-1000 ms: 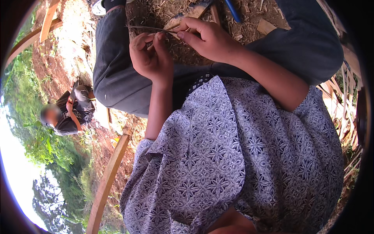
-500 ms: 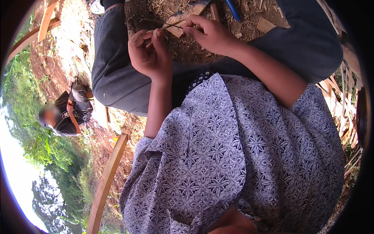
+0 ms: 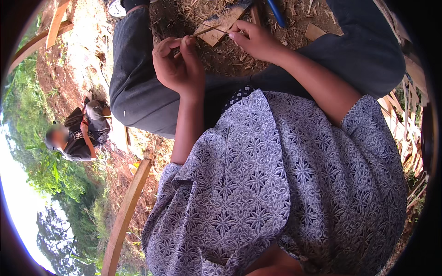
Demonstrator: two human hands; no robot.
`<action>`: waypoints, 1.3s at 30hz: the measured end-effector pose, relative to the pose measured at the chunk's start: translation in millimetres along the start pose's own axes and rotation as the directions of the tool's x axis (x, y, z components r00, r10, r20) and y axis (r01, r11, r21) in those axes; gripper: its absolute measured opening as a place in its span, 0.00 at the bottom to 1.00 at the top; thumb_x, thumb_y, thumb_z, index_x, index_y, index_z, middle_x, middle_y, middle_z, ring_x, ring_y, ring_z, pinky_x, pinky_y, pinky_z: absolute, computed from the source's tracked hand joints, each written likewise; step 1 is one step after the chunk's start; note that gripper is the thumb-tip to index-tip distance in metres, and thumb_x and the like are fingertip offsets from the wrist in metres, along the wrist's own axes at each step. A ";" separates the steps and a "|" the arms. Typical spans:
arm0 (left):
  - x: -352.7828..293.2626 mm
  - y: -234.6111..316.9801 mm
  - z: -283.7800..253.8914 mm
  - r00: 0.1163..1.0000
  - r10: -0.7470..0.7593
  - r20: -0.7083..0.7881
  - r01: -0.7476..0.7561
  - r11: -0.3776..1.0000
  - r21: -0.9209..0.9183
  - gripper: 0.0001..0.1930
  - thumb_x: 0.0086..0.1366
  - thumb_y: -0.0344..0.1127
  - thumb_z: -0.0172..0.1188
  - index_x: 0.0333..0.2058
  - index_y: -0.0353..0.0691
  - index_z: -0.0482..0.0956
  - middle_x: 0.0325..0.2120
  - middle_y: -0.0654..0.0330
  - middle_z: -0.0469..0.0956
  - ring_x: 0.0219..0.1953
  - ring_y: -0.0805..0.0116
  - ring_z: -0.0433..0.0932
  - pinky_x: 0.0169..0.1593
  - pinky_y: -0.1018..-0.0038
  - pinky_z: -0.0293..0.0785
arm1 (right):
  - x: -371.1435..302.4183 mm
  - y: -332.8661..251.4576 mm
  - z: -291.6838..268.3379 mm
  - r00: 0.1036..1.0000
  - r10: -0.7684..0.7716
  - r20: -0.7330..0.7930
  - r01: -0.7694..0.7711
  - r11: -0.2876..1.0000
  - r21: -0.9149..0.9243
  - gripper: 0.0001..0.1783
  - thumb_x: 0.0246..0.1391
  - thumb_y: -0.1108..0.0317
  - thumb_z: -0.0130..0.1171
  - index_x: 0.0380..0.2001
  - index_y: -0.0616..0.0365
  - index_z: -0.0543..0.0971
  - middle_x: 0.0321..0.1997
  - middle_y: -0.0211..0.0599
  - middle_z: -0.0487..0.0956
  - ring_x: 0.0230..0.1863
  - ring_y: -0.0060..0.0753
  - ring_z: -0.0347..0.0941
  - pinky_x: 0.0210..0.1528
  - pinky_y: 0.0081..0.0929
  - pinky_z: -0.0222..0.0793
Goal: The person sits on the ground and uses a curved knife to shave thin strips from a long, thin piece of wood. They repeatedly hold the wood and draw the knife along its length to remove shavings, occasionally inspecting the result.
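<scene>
In my left hand (image 3: pixel 179 64), the thumb and fingers pinch a thin light wooden stick (image 3: pixel 201 33) that points to the right. My right hand (image 3: pixel 258 41) grips a thin dark rod (image 3: pixel 217 29), whose far end reaches left across the stick's tip. Whether the rod is metal or wood I cannot make out. Beneath the two crossing pieces lies a flat light wooden board (image 3: pixel 225 24), darkened at its upper end. Both hands are held above the ground between my bent legs.
Beyond my right hand lies a blue tube-like handle (image 3: pixel 276 13), with a wooden chip (image 3: pixel 314 31) near it. Shavings litter the ground. A wooden beam (image 3: pixel 126 218) slants at the left, and another person (image 3: pixel 83 131) sits farther left. Split strips (image 3: pixel 401 117) are heaped at the right.
My right hand has moved a little to the right, drawing the dark rod along the stick. My left hand has barely moved and keeps its pinch.
</scene>
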State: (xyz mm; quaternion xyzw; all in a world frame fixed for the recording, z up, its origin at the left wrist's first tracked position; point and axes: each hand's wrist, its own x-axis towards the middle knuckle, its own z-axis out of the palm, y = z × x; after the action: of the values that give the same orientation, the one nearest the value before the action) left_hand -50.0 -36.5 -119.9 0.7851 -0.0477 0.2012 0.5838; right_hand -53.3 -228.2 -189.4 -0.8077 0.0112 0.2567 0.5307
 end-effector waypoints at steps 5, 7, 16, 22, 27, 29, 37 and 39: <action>-0.2 1.6 0.8 0.999 -0.034 0.008 0.034 0.999 -0.023 0.08 0.69 0.19 0.58 0.43 0.32 0.69 0.40 0.56 0.74 0.36 0.70 0.82 0.41 0.74 0.86 | -17.1 -53.6 -6.8 0.980 -0.200 -0.004 0.198 0.964 0.179 0.13 0.70 0.57 0.55 0.44 0.56 0.77 0.23 0.24 0.75 0.24 0.14 0.69 0.29 0.23 0.65; -3.5 -3.5 -4.5 1.000 -0.003 0.003 0.003 1.000 0.006 0.08 0.69 0.19 0.58 0.43 0.31 0.69 0.40 0.56 0.74 0.37 0.70 0.81 0.41 0.73 0.87 | -2.4 -8.9 -3.2 0.998 -0.059 0.005 0.059 0.997 0.043 0.11 0.70 0.59 0.55 0.44 0.56 0.76 0.24 0.25 0.76 0.25 0.14 0.69 0.29 0.21 0.65; -0.8 -5.2 -1.8 0.999 0.044 0.016 -0.045 0.996 0.071 0.08 0.69 0.19 0.59 0.43 0.31 0.69 0.40 0.56 0.73 0.38 0.71 0.80 0.42 0.74 0.87 | -15.0 -51.0 -7.0 0.986 -0.166 0.014 0.164 0.982 0.093 0.13 0.70 0.57 0.56 0.46 0.55 0.77 0.25 0.26 0.78 0.28 0.15 0.71 0.32 0.22 0.67; -3.6 -2.6 -4.1 1.000 0.015 0.018 -0.016 0.999 0.043 0.09 0.69 0.19 0.59 0.43 0.31 0.69 0.41 0.56 0.74 0.37 0.71 0.81 0.41 0.75 0.86 | -9.2 -36.6 -10.6 0.994 -0.113 0.003 0.113 0.992 0.049 0.12 0.69 0.59 0.57 0.45 0.55 0.78 0.25 0.28 0.78 0.27 0.19 0.73 0.31 0.24 0.68; -3.0 -0.1 -3.2 0.999 -0.040 0.023 0.041 0.998 -0.043 0.09 0.69 0.20 0.59 0.44 0.32 0.68 0.42 0.55 0.73 0.37 0.70 0.81 0.41 0.74 0.86 | -5.5 -15.2 -4.2 0.993 -0.113 -0.021 0.113 0.994 -0.006 0.12 0.67 0.56 0.57 0.43 0.52 0.79 0.23 0.35 0.79 0.24 0.26 0.77 0.27 0.31 0.68; -5.6 -5.3 -4.0 1.000 0.001 0.006 -0.001 1.000 0.006 0.09 0.70 0.20 0.58 0.44 0.31 0.68 0.42 0.55 0.74 0.37 0.70 0.81 0.41 0.74 0.86 | -3.7 -20.8 -7.2 0.998 -0.056 0.010 0.057 0.988 -0.144 0.17 0.69 0.53 0.56 0.47 0.55 0.77 0.27 0.29 0.79 0.24 0.18 0.70 0.31 0.27 0.67; -2.6 -10.4 -3.7 0.999 -0.007 -0.038 0.005 0.999 -0.032 0.08 0.70 0.21 0.58 0.44 0.31 0.68 0.41 0.55 0.74 0.38 0.70 0.81 0.42 0.73 0.87 | -14.3 -52.1 -12.0 0.990 -0.142 -0.010 0.142 0.990 -0.007 0.12 0.70 0.57 0.56 0.45 0.53 0.78 0.24 0.25 0.77 0.26 0.16 0.72 0.31 0.24 0.67; -1.1 -4.0 0.9 0.999 -0.018 -0.030 0.016 0.999 -0.046 0.08 0.70 0.21 0.58 0.44 0.31 0.69 0.40 0.55 0.74 0.37 0.70 0.81 0.42 0.74 0.87 | -20.5 -65.4 -1.6 0.944 -0.310 -0.110 0.327 0.924 0.200 0.13 0.67 0.55 0.57 0.44 0.52 0.80 0.21 0.32 0.77 0.18 0.25 0.69 0.25 0.28 0.64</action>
State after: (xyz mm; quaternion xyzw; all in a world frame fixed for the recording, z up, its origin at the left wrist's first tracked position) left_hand -49.5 -36.3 -124.1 0.7686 -0.0367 0.2071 0.6042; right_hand -51.5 -206.2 -124.5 -0.7455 -0.0723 0.1334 0.6490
